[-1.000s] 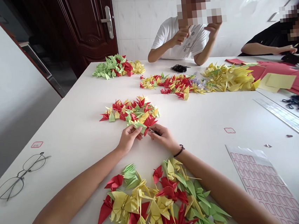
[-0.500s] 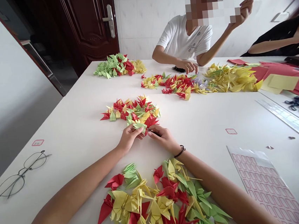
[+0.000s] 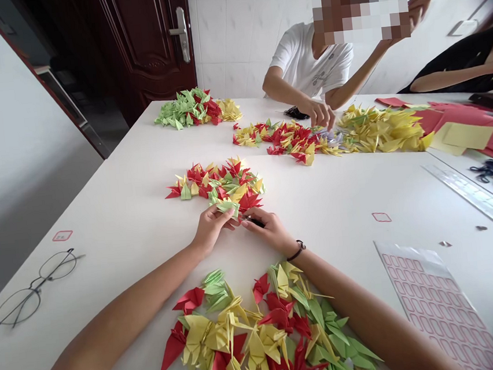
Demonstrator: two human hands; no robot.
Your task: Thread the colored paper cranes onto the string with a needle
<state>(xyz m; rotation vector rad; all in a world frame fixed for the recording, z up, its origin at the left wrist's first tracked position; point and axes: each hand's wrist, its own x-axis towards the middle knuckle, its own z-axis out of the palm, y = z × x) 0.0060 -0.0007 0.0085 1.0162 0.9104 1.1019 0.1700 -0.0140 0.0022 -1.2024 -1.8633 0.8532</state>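
Note:
My left hand [image 3: 214,227] pinches a light green origami crane [image 3: 230,208] between thumb and fingers. Close beside it, my right hand [image 3: 272,229] is closed around a small black tool [image 3: 254,221] with its tip toward the crane; its exact kind is too small to tell. Just beyond both hands lies a curved cluster of red, yellow and green paper cranes [image 3: 228,178]. Whether the held crane is joined to that cluster I cannot tell. Nearer to me, between my forearms, a loose heap of folded cranes [image 3: 234,331] is spread on the white table [image 3: 137,230].
Eyeglasses [image 3: 38,283] lie at the left. A label sheet [image 3: 441,300] and a clear ruler [image 3: 478,197] are on the right. Across the table, a person in a white shirt [image 3: 304,57] reaches over more cranes [image 3: 290,140]. Red paper sheets [image 3: 453,118] lie at far right.
My two hands stay almost in place; the black tool shows a bit more and has shifted slightly. The person opposite has moved both hands a little to the right.

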